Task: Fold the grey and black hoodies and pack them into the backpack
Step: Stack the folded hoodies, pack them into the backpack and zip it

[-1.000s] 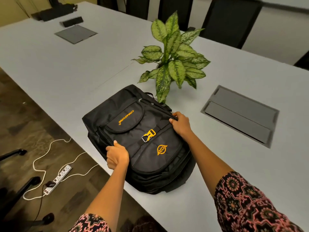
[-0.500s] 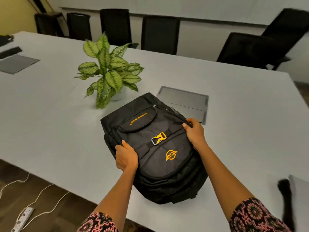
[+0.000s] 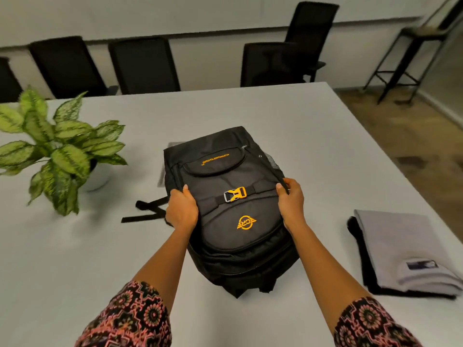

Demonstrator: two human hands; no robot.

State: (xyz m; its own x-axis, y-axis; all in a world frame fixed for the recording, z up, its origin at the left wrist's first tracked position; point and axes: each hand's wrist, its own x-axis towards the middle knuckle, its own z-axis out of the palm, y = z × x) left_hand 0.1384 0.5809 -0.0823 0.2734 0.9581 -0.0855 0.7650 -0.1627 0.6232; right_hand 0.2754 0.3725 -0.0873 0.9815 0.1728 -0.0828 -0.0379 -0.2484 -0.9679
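Note:
A black backpack [image 3: 225, 171] with orange logos and an orange buckle lies flat on the white table [image 3: 313, 136], zipped pockets facing up. My left hand [image 3: 181, 211] grips its left side and my right hand [image 3: 290, 201] grips its right side near the strap. At the right, a folded grey hoodie [image 3: 400, 244] lies on top of a folded black hoodie [image 3: 360, 246], of which only the left and front edges show.
A potted plant [image 3: 60, 151] with green leaves stands at the left of the table. Loose backpack straps [image 3: 147, 209] trail on the table towards it. Black chairs [image 3: 142, 63] line the far edge, and a stool [image 3: 411, 46] stands at the back right.
The backpack has moved right along the table with both hands on its sides and now points straight away from me. The plant has fallen behind at the left. The folded hoodies have come into view.

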